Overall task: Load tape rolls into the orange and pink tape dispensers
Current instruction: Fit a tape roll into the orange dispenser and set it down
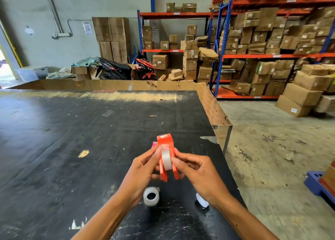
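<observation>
I hold the orange tape dispenser up above the black table, between both hands. A clear tape roll sits between its two side walls. My left hand grips the dispenser's left side, thumb near the roll. My right hand grips its right side, fingertips touching the roll. Only a small pink edge of the pink dispenser shows behind the orange one. A second clear tape roll lies on the table below my hands. Another whitish roll peeks out under my right wrist, mostly hidden.
The black table has a raised cardboard rim along its far and right sides. Small scraps lie on its surface. Beyond stand shelves of cardboard boxes and parked scooters. A blue pallet is on the floor at the right.
</observation>
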The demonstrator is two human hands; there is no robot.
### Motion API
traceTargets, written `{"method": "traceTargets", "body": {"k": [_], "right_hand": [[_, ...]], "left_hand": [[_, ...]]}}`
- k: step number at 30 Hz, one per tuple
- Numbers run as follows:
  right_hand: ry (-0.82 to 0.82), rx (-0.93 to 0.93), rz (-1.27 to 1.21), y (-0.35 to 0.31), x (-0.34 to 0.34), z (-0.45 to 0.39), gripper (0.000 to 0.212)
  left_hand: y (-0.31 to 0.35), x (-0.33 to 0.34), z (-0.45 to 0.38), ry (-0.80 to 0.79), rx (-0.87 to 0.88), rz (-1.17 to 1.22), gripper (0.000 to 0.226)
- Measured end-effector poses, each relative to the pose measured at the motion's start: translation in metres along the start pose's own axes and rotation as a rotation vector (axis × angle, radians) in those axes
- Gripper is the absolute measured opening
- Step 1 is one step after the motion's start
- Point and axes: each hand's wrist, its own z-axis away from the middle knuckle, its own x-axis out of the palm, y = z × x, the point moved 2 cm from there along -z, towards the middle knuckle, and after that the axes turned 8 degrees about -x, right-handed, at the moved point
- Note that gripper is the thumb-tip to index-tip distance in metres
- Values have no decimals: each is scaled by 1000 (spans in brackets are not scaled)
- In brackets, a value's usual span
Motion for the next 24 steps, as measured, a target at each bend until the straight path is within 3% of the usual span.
{"method": "traceTargets", "body": {"k": [4, 8, 11, 14, 18, 21, 24], "right_hand": [[-26, 46, 52, -1, -2, -1, 24], [106, -47, 312, -4, -15, -2, 21], [58, -56, 396, -10, -18, -12, 20], [-44, -15, 414, -15, -20, -18, 22], [-113, 19, 398, -16, -30, -19, 20], [-63, -25, 341, -19, -35, -21, 5], [24, -92, 336, -24, -38, -26, 10]], "left_hand": [[-4, 4, -4, 94, -2, 31, 33], [-7, 14, -2, 120, 42, -16, 22], [-3, 15, -3, 152, 73, -46, 29], [0, 16, -6, 148, 102, -88, 44], [-1, 22, -8, 110, 137, -106, 40], [-2, 25, -10, 97, 141, -122, 38], [-2, 26, -11, 80, 147, -153, 38]]}}
